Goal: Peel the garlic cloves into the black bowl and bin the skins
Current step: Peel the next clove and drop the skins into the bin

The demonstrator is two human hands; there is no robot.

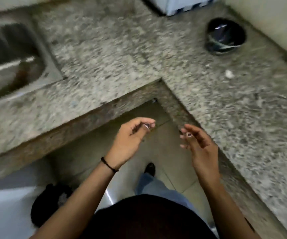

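Head view, blurred. L grip (134, 135), a bare hand w/ black wristband, curls thumb to fingertips, and whether it pinches a skin cannot be told; R grip (199, 145) is released, fingers loose, both over the floor in the notch of the speckled grey granite surface (104, 49). The round black bowl (225, 36) sits far R on that surface w/ a small white scrap (229, 74) (clove or skin, unclear) near it. Step judged as between cloves, so next move calls for a reach R to the scrap, or dropping any skin in the bin, poss. the dark shape (49, 204) at lower L.
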